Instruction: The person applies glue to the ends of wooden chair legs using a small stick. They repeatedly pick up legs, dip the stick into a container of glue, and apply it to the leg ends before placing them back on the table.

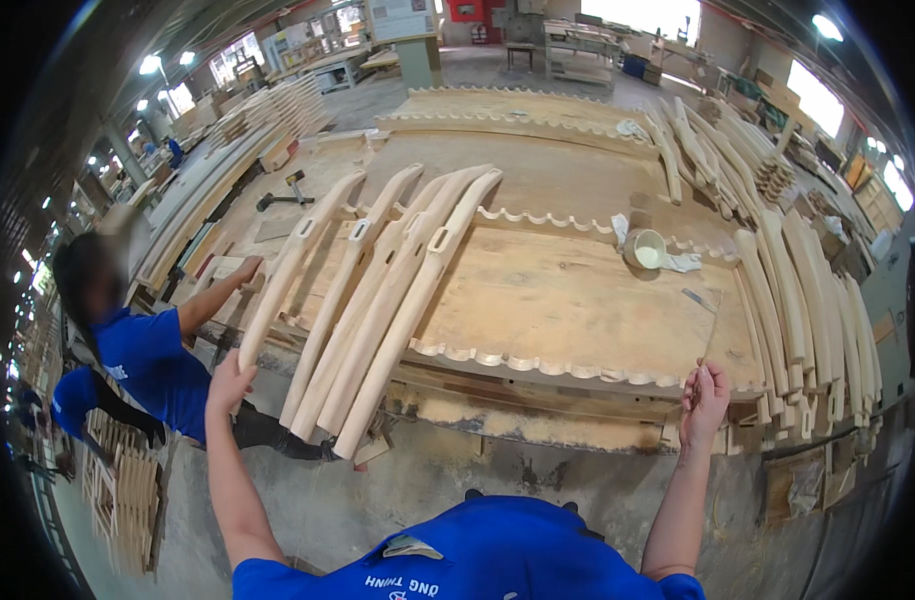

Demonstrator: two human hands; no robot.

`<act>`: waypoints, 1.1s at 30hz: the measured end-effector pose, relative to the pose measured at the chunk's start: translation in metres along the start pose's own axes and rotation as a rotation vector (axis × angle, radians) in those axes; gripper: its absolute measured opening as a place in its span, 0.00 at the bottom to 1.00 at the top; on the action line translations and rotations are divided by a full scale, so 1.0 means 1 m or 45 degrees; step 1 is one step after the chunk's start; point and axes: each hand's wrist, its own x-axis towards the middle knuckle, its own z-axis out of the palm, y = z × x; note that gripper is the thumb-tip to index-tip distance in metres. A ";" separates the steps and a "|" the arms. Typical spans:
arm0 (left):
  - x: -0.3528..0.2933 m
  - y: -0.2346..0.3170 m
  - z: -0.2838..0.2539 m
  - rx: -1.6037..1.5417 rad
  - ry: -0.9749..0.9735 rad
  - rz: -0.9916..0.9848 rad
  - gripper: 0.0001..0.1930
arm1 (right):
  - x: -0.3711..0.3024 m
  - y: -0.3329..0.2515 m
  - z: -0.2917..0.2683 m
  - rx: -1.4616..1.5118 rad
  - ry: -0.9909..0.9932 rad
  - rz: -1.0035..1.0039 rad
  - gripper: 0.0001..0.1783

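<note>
My left hand (231, 386) is closed around the lower end of the leftmost curved wooden leg (287, 265), which has an oblong slot. To its right several similar slotted legs (402, 270) lie side by side, slanting across a scalloped wooden rack (557, 290). Over the rack's near right corner, my right hand (704, 400) pinches a thin stick (712, 325) that points away from me. A white cup (645, 249) with pale contents sits farther back on the rack, beside crumpled white cloth (681, 262).
A co-worker in a blue shirt (152, 365) reaches onto the table at left. A hammer (287, 192) lies at the back left. More wooden legs (797, 300) are piled along the right, and another scalloped rack (517, 105) stands behind. Stacked wooden pieces (122, 490) stand at lower left.
</note>
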 end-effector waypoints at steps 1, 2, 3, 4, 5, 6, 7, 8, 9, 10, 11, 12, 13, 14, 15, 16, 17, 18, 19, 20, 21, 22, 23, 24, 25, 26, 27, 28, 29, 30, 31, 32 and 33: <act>0.004 -0.006 -0.004 0.009 -0.006 -0.009 0.17 | -0.004 -0.002 -0.005 0.008 0.019 0.023 0.07; 0.009 -0.017 -0.012 0.022 -0.004 -0.010 0.18 | -0.004 -0.003 -0.010 0.027 0.041 0.043 0.07; 0.010 -0.032 -0.021 0.289 0.067 0.102 0.18 | -0.006 -0.003 -0.020 0.042 0.091 0.062 0.07; 0.017 -0.033 -0.007 0.530 0.119 0.264 0.19 | -0.009 0.001 -0.026 0.061 0.117 0.097 0.07; 0.020 -0.024 0.018 0.162 -0.074 0.079 0.21 | -0.012 0.001 -0.031 0.038 0.202 0.080 0.07; 0.011 -0.033 0.014 0.022 -0.008 0.123 0.22 | -0.010 0.000 -0.028 0.053 0.147 0.070 0.07; 0.008 -0.030 0.012 0.062 0.006 0.030 0.23 | -0.008 -0.004 -0.029 0.054 0.093 0.066 0.07; 0.006 -0.023 0.008 0.433 -0.005 -0.090 0.26 | -0.007 -0.008 -0.034 0.091 0.080 0.028 0.07; 0.010 -0.008 0.005 0.896 -0.092 -0.269 0.29 | -0.005 -0.017 -0.046 0.107 0.090 0.014 0.07; 0.012 0.032 0.024 0.890 0.050 -0.218 0.32 | -0.008 -0.030 -0.068 0.078 0.188 -0.042 0.07; 0.021 0.043 0.019 0.795 0.156 0.081 0.31 | -0.006 -0.037 -0.082 0.099 0.206 -0.059 0.07; 0.027 0.058 0.016 0.692 0.256 0.374 0.31 | -0.006 -0.044 -0.096 0.121 0.218 -0.073 0.07; 0.035 0.079 0.032 0.385 0.139 0.592 0.29 | -0.004 -0.048 -0.111 0.143 0.258 -0.095 0.07; 0.044 0.110 0.045 0.076 0.022 0.792 0.27 | -0.005 -0.054 -0.123 0.153 0.294 -0.114 0.07; 0.038 0.164 0.077 0.034 -0.041 0.916 0.25 | -0.009 -0.064 -0.138 0.137 0.354 -0.142 0.07; 0.011 0.232 0.109 0.004 -0.096 1.037 0.23 | -0.012 -0.070 -0.154 0.135 0.409 -0.164 0.07; -0.022 0.302 0.141 -0.107 -0.279 1.023 0.21 | -0.016 -0.076 -0.172 0.129 0.466 -0.184 0.07; -0.039 0.337 0.163 -0.344 -0.523 1.031 0.18 | -0.017 -0.081 -0.180 0.147 0.464 -0.186 0.07; -0.065 0.382 0.195 -0.537 -0.712 1.003 0.18 | -0.018 -0.083 -0.192 0.135 0.481 -0.188 0.07; -0.096 0.430 0.221 -0.666 -0.940 0.907 0.18 | -0.021 -0.084 -0.205 0.123 0.502 -0.190 0.07; -0.116 0.472 0.254 -0.742 -1.093 0.822 0.20 | -0.025 -0.086 -0.221 0.118 0.538 -0.192 0.07; -0.137 0.508 0.287 -0.849 -1.216 0.733 0.23 | -0.031 -0.086 -0.235 0.106 0.565 -0.182 0.07; -0.151 0.540 0.317 -0.855 -1.272 0.724 0.27 | -0.036 -0.088 -0.246 0.098 0.572 -0.172 0.07; -0.166 0.572 0.347 -0.827 -1.223 0.734 0.31 | -0.040 -0.089 -0.255 0.102 0.582 -0.150 0.07; -0.185 0.606 0.375 -0.807 -1.239 0.718 0.34 | -0.048 -0.090 -0.269 0.096 0.612 -0.127 0.06; -0.202 0.636 0.399 -0.776 -1.225 0.725 0.39 | -0.056 -0.091 -0.283 0.081 0.639 -0.089 0.06; -0.213 0.663 0.420 -0.727 -1.177 0.775 0.43 | -0.062 -0.091 -0.296 0.072 0.656 -0.052 0.06; -0.230 0.688 0.441 -0.671 -1.153 0.831 0.46 | -0.072 -0.092 -0.313 0.072 0.678 -0.070 0.06; -0.264 0.715 0.463 -0.564 -1.071 0.800 0.48 | -0.085 -0.092 -0.334 0.062 0.749 -0.083 0.06; -0.290 0.735 0.479 -0.462 -0.982 0.765 0.49 | -0.099 -0.093 -0.354 0.046 0.805 -0.075 0.06; -0.296 0.747 0.495 -0.420 -0.902 0.757 0.48 | -0.109 -0.094 -0.371 0.035 0.834 -0.070 0.06; -0.289 0.752 0.509 -0.388 -0.790 0.730 0.46 | -0.113 -0.097 -0.381 0.030 0.825 -0.063 0.06; -0.278 0.755 0.521 -0.354 -0.671 0.694 0.45 | -0.112 -0.099 -0.390 0.048 0.816 -0.063 0.06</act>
